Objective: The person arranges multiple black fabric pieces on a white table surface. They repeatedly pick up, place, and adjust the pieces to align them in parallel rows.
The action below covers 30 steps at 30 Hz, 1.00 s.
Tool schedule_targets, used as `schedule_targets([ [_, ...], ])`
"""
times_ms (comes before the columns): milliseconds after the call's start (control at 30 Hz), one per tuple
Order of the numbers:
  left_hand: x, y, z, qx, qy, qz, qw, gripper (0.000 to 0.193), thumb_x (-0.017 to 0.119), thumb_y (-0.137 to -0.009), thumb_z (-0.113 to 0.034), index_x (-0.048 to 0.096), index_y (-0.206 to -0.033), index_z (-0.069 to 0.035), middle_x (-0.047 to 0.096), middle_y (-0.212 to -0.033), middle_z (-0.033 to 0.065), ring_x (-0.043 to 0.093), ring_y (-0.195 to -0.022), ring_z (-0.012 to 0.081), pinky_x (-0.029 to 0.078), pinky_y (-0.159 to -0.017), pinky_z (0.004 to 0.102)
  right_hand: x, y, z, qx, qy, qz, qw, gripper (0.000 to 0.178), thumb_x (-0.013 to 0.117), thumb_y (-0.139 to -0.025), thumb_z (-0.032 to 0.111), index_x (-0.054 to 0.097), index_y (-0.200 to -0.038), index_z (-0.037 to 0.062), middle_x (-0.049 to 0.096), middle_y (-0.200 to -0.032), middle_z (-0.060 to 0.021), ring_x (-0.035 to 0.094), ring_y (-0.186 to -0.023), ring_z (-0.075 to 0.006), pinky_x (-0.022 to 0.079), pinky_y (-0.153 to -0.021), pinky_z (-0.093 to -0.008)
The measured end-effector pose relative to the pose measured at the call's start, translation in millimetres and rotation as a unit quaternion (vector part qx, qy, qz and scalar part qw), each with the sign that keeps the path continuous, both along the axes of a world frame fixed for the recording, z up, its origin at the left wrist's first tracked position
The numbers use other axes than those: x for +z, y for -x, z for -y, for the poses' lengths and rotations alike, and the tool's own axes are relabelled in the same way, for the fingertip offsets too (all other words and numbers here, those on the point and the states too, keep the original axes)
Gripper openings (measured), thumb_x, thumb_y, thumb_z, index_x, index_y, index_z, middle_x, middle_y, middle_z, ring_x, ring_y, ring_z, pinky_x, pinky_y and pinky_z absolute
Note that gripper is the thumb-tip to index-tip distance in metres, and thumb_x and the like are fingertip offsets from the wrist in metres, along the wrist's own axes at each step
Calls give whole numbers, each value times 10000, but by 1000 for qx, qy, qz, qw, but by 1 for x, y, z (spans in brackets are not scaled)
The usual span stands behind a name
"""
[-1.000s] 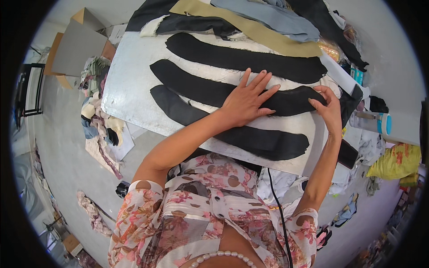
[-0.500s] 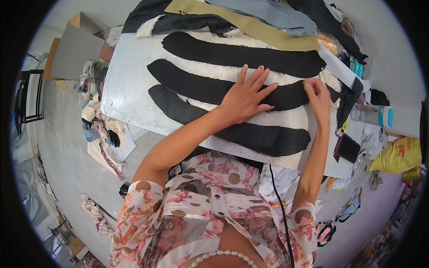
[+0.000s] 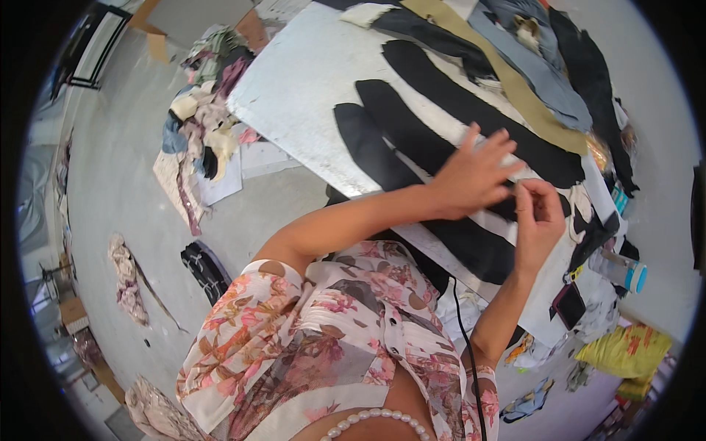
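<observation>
Three curved black fabric strips lie roughly side by side on the pale table (image 3: 294, 81): a far strip (image 3: 478, 99), a middle strip (image 3: 407, 121) and a near strip (image 3: 368, 151). My left hand (image 3: 474, 176), slightly blurred, is over the middle strip with its fingers spread and nothing in them. Beside its fingertips, my right hand (image 3: 543, 217) is pinched at the right part of the middle strip. Whatever lies between that thumb and finger is too small to make out. My hands cover part of the middle strip, and my left forearm crosses the near one.
A tan fabric strip (image 3: 500, 73) and grey-blue cloth (image 3: 529, 73) lie at the far side. On the right are a clear container with a blue lid (image 3: 618, 270), a phone (image 3: 568, 306) and a yellow bag (image 3: 625, 351). Cloth scraps (image 3: 198, 121) are heaped at left.
The view has turned, so the table appears slanted. My left hand has shifted along the middle strip and is now close to my pinched right hand.
</observation>
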<state>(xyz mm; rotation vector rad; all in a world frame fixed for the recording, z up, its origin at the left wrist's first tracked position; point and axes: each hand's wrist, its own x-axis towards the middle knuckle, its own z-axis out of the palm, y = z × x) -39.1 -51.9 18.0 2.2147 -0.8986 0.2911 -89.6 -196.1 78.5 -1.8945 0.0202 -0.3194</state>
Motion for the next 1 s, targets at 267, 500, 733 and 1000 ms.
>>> schedule_targets([
  [267,-22,2,-195,383,253,-47,887,218,569,-931,-170,709,-1068,-74,675,-1121,176,564,-1197,337,427,-991,408,-36,-35,-150,243,169,4,955,226,783,-749,138,637,-889,37,600,-772,-87,616,-683,-255,488,-618,-342],
  [500,-31,22,-209,360,206,-79,906,243,529,-973,-245,704,-1049,-93,665,-1160,115,517,-1255,338,287,-1082,484,-69,-50,-178,214,325,95,916,111,684,-822,103,604,-797,30,588,-781,-114,622,-739,-312,500,-665,-405],
  [733,-40,20,-184,334,72,-36,939,347,504,-981,-313,621,-1234,-106,575,-1293,149,388,-1358,354,163,-1099,617,-66,-53,-175,230,359,86,901,116,598,-903,136,647,-859,41,597,-802,-122,616,-735,-340,477,-650,-430],
  [1000,-40,21,-177,343,-94,-36,934,556,588,-915,-191,424,-1446,-164,368,-1487,203,285,-1415,380,152,-1127,609,-49,-55,-151,180,83,-110,974,160,577,-933,123,670,-950,-5,679,-797,-111,656,-674,-191,497,-629,-295],
])
